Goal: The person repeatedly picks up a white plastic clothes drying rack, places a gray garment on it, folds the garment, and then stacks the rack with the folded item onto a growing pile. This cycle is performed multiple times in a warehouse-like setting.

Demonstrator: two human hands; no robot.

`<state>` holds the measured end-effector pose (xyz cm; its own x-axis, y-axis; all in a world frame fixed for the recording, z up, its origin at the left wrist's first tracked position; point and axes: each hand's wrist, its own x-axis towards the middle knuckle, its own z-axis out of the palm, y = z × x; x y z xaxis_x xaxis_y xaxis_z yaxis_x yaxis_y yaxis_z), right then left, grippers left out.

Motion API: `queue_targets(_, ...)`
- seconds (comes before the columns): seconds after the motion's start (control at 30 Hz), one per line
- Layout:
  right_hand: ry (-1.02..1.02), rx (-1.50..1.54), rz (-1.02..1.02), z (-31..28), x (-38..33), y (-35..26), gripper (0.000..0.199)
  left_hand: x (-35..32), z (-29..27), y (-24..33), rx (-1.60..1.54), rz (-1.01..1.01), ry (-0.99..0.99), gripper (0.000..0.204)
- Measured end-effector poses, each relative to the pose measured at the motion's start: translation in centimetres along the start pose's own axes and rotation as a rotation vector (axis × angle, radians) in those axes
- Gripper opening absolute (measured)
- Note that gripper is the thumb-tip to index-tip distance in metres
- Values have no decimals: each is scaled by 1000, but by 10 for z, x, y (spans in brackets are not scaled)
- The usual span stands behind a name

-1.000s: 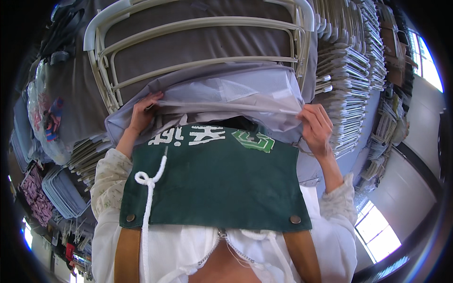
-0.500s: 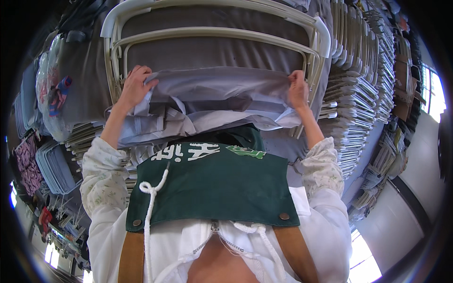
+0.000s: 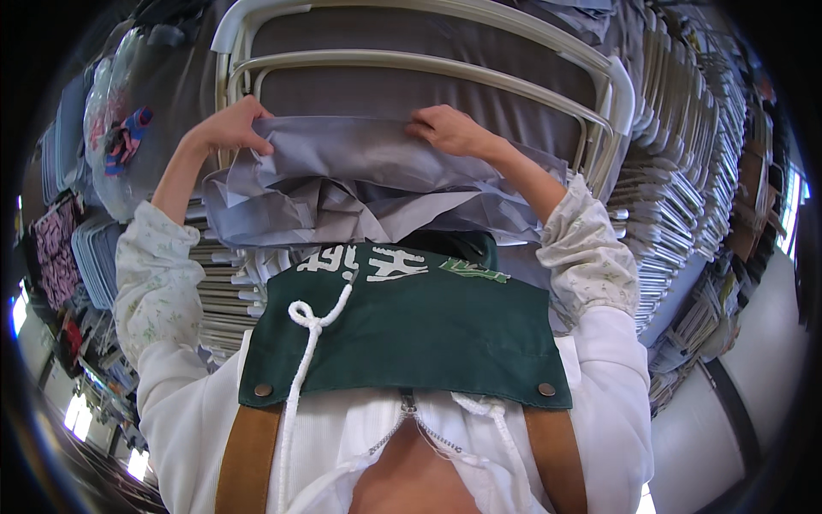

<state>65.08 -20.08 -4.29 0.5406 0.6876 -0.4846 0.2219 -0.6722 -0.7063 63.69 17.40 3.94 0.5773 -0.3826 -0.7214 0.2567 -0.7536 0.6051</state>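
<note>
A crumpled grey sheet of fabric (image 3: 351,154) hangs in front of me across a cream tubular metal frame (image 3: 402,58). My left hand (image 3: 231,128) is closed on the upper left corner of the fabric, with the thumb on the near side and the fingers partly hidden. Along the fabric's top edge, right of its middle, my right hand (image 3: 449,130) pinches the cloth. The lower part of the sheet lies in loose folds against my dark green apron (image 3: 411,334).
Tall stacks of folded metal frames (image 3: 668,171) stand at the right, and more stacked frames (image 3: 227,295) lie below the fabric at left. Dark grey cloth (image 3: 342,94) lies beneath the frame. A clear plastic bag (image 3: 107,146) with a bright striped item (image 3: 128,141) is at the left.
My right hand has moved left from the fabric's right corner to nearer the middle of its top edge. My left hand stays at the left corner, and the view has shifted slightly.
</note>
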Motion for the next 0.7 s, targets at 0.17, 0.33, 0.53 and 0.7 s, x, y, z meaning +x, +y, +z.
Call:
queue_targets(0.17,-35,359,209,11,7,6,44,-11,-30,-59,-59,-194,170,22)
queue_targets(0.33,-47,359,191,4,11,2,49,-20,-7,-42,-229,-113,467,47)
queue_targets(0.53,-62,349,88,7,23,14,45,13,107,113,-706,96,462,20)
queue_targets(0.7,132,178,-37,-6,-21,-25,27,35,205,132,-1676,-193,329,41)
